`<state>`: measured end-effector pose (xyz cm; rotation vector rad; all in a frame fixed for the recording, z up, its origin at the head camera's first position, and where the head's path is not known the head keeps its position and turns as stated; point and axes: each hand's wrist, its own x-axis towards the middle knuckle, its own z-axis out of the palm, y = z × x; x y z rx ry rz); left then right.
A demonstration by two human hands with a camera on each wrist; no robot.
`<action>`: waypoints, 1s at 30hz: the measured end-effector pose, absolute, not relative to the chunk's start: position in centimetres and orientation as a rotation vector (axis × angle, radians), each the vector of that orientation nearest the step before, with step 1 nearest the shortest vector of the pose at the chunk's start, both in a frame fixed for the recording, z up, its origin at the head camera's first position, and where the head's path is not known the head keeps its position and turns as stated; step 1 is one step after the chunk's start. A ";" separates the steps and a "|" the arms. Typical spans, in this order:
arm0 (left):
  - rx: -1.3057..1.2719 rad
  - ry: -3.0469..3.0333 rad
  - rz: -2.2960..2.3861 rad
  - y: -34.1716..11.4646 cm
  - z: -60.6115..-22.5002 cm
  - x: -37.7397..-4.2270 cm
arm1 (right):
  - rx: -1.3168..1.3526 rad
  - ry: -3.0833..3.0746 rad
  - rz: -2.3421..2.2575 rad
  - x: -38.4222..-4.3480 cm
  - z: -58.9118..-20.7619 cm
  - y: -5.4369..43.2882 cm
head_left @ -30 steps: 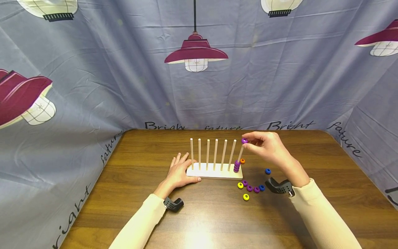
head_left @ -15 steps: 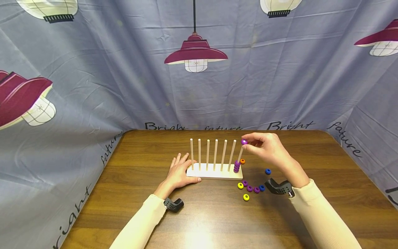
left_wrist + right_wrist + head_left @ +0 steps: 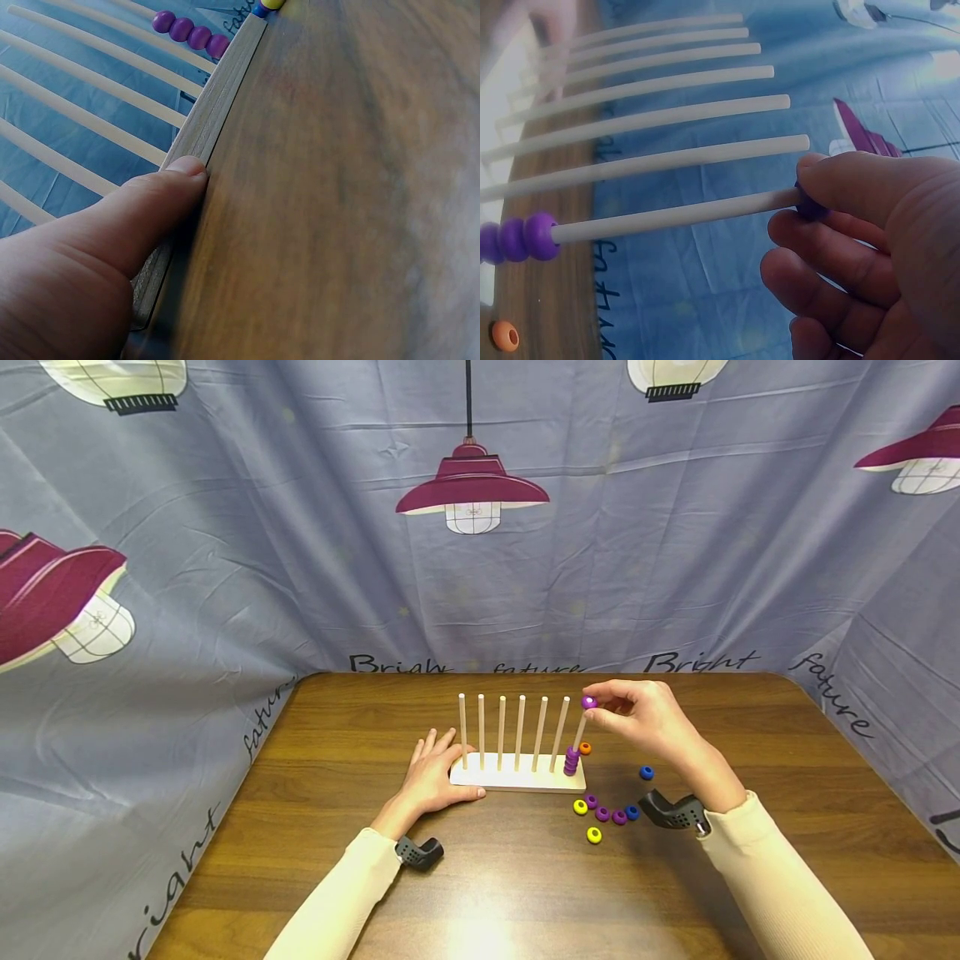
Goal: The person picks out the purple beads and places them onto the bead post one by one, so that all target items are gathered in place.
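Observation:
A pale wooden peg stand (image 3: 517, 777) with a row of upright pegs stands on the table. My left hand (image 3: 433, 775) holds its left end, the thumb (image 3: 161, 195) along the front edge and a finger behind the base. My right hand (image 3: 651, 720) pinches a purple bead (image 3: 589, 702) between thumb and fingers at the top of the rightmost peg. In the right wrist view the peg's tip meets that bead (image 3: 810, 206), partly hidden by the fingers. Several purple beads (image 3: 572, 762) are stacked at the foot of this same peg. The other pegs are bare.
An orange bead (image 3: 585, 748) lies just behind the stand's right end. In front and to the right are yellow beads (image 3: 594, 835), loose purple beads (image 3: 602, 814) and blue beads (image 3: 647, 772). A printed curtain (image 3: 480, 593) hangs behind the wooden table (image 3: 360, 710).
The purple bead in my right hand has dropped very slightly at the peg's top since the first frame. My left hand stays where it was on the stand.

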<state>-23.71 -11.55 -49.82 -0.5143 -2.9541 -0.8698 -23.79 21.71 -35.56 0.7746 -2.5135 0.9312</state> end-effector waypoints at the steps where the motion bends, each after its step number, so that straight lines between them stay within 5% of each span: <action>1: -0.515 -2.953 -0.869 -11.6 -49.8 -23.7 | 0.774 -2.515 0.932 -23.8 -35.6 21.7; 30: -0.514 -2.951 -0.867 -11.6 -49.9 -23.8 | 0.748 -2.551 0.937 -23.7 -36.0 22.4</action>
